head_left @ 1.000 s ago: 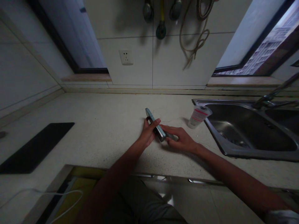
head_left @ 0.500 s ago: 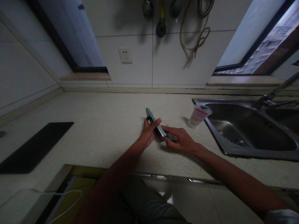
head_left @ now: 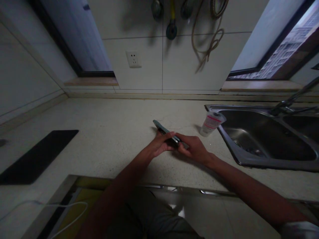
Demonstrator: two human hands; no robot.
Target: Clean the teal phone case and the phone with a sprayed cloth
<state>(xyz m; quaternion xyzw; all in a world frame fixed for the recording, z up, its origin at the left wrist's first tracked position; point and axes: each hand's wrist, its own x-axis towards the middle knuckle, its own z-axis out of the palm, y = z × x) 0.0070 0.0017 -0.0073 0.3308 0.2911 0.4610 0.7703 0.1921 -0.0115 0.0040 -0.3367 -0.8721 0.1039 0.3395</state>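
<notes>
A slim teal phone (head_left: 161,128) is held low over the pale speckled countertop (head_left: 112,139), seen edge-on and tilted, its far end pointing up and left. My left hand (head_left: 159,146) grips its middle from the left, fingers wrapped over it. My right hand (head_left: 193,148) is closed on its near end from the right. What lies under my right fingers is hidden in the dim light.
A small clear plastic cup with a red band (head_left: 211,123) stands beside the steel sink (head_left: 271,139) on the right. A black mat (head_left: 37,156) lies at the left. A white cable (head_left: 62,212) runs near the counter's front edge. A wall socket (head_left: 133,59) and hanging hoses are behind.
The phone has tipped flatter toward the counter. My left hand has rolled over on top of it, and my right hand has closed in on its near end.
</notes>
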